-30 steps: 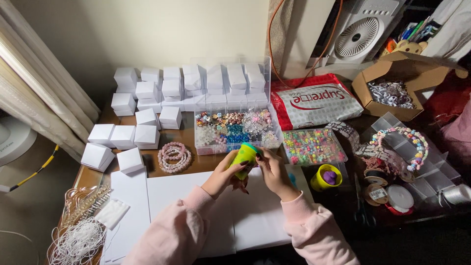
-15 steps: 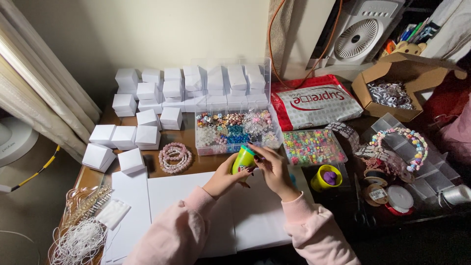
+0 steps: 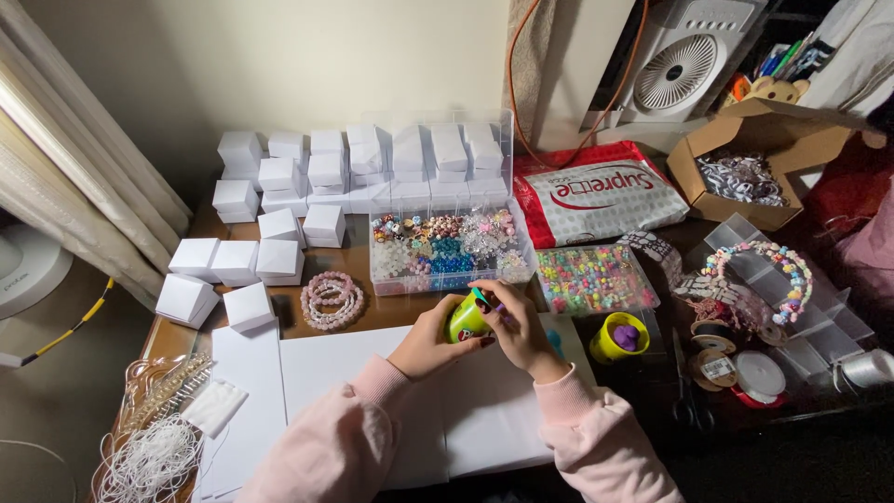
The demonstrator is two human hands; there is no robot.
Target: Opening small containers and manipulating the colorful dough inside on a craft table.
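The fingers of both hands wrap a small green tub point(image 3: 463, 321): the left hand point(image 3: 426, 343) cups it from below, the right hand point(image 3: 515, 326) grips its top. The tub hangs above white paper sheets point(image 3: 372, 373) on the worktop point(image 3: 363, 317), just in front of a clear bead box point(image 3: 447, 250). A yellow tub point(image 3: 617, 337) stands to the right.
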